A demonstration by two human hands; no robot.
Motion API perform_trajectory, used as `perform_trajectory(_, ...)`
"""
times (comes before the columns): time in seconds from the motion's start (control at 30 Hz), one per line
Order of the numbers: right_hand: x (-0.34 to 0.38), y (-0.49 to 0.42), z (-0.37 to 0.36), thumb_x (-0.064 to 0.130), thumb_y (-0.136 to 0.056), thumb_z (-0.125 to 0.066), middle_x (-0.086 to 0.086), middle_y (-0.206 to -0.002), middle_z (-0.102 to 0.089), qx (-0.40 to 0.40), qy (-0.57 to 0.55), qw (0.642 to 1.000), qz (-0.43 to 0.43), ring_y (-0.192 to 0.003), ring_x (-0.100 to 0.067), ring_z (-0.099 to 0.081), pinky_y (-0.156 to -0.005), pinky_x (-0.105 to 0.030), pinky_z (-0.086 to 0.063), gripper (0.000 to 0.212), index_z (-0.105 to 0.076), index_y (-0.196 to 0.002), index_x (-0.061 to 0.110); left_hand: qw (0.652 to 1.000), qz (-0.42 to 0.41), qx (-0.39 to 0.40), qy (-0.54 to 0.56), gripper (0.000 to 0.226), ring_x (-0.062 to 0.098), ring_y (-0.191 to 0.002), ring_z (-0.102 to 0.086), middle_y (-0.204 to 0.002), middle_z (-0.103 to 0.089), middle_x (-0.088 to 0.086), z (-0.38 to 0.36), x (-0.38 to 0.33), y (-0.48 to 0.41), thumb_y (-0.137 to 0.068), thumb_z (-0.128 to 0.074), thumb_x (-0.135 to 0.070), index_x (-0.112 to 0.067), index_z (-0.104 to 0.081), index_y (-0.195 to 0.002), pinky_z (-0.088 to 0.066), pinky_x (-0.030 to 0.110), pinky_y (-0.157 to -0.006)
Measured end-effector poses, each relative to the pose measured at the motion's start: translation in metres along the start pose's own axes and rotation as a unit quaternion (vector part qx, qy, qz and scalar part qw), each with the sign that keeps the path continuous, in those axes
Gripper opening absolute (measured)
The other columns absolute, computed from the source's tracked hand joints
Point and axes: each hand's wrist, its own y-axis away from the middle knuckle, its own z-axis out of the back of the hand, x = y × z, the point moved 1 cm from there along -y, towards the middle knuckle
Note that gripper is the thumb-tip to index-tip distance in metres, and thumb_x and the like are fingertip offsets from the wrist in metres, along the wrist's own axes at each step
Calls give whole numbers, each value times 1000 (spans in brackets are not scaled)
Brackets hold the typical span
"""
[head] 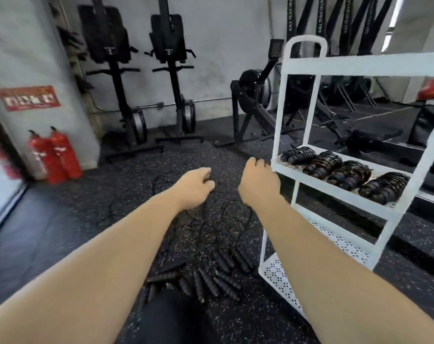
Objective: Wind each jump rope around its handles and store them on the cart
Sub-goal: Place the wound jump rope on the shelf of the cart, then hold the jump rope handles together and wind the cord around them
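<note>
Several loose black jump ropes (226,219) lie tangled on the speckled floor, their ribbed handles (218,274) clustered near my knee. My left hand (195,188) hovers above the tangle, its fingers curled around a thin black cord. My right hand (258,182) is raised next to the front left corner of the white cart (340,192), with its fingers curled away from me; whether it holds anything is hidden. Several wound rope bundles (345,171) lie in a row on the cart's middle shelf.
The cart's perforated bottom shelf (280,276) sits just right of the handles. Upright ski machines (171,78) and a rower (258,100) stand against the back wall. Two red fire extinguishers (54,155) stand at the left by a pillar.
</note>
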Motion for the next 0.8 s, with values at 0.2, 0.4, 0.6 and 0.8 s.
perform_trajectory(0.2,75,4,-39,17,-94,-52,-19,-140,-40,60,-12,995,85,-128,-33,-43,-97,-39,-42,60,-24,-145,1,997,69,-46,-5,57,21,-143,-37,-157,-36,7,39,71,19,-103,-49,-20,-10,-26,-155,-28,30,-117)
perform_trajectory(0.4,135,6,-105,13,-94,-49,-16,-134,-46,123,-39,979,160,-121,-32,-47,-89,-38,-44,48,-32,-138,2,989,134,-56,-6,57,22,-142,-39,-157,-37,7,62,155,22,-104,-48,-19,-10,-26,-155,-30,30,-113)
perform_trajectory(0.6,169,-1,-185,8,-94,-47,-13,-125,-52,199,-54,957,205,-111,-32,-55,-73,-35,-40,33,-40,-126,7,978,199,-47,29,58,22,-141,-40,-157,-36,7,48,240,6,-103,-50,-17,-10,-25,-155,-33,20,-102)
perform_trajectory(0.8,180,-20,-274,1,-91,-43,-11,-124,-53,275,-45,940,197,-108,-33,-56,-70,-35,-39,34,-41,-124,8,961,267,-10,75,58,21,-143,-37,-158,-35,8,10,332,-24,-102,-50,-10,-9,-25,-155,-30,27,-112)
